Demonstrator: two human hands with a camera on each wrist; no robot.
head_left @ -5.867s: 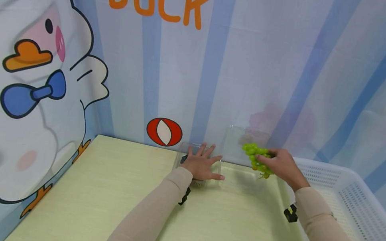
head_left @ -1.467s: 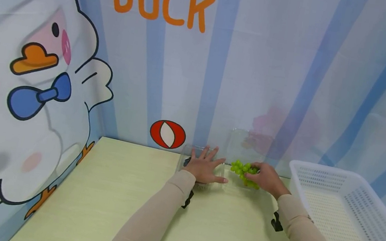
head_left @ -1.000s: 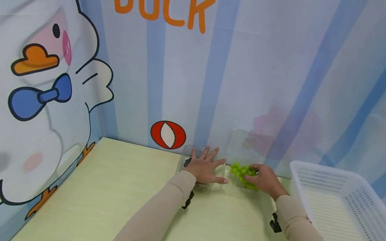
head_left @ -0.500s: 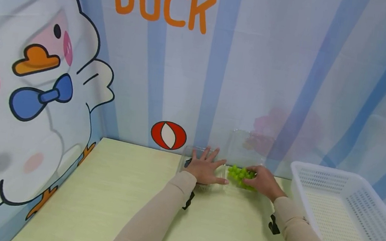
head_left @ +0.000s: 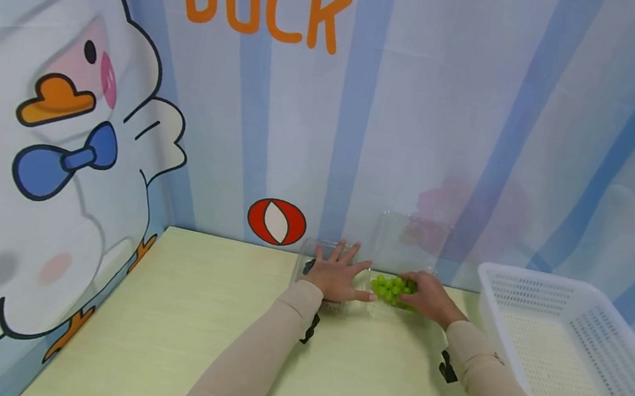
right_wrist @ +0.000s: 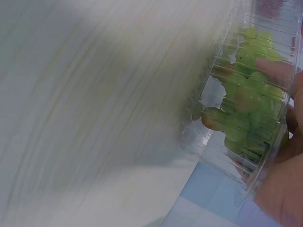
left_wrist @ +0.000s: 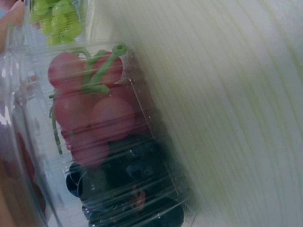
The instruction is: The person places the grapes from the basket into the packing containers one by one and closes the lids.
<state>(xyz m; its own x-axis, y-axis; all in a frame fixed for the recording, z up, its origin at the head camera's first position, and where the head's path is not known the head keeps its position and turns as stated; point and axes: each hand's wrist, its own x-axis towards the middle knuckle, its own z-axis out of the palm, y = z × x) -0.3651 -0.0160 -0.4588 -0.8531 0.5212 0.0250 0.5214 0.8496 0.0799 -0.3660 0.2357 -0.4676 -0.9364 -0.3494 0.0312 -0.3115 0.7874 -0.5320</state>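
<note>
Palm down and fingers spread, my left hand rests on a clear plastic clamshell box. In the left wrist view, red grapes with a green stem and dark grapes show through its ribbed wall. Just to the right, a second clear box holds a bunch of green grapes. My right hand reaches into this box from the right, fingers and thumb curled on the bunch. Its transparent lid stands raised at the back.
A white perforated plastic basket stands at the right on the pale wooden table. Behind the table hangs a blue striped curtain with a printed duck. Both boxes sit close to the table's back edge.
The green grapes, held in the air near the raised lid several seconds ago, have come down into the right box with my right hand, sliding slightly left. My left hand keeps its place.
</note>
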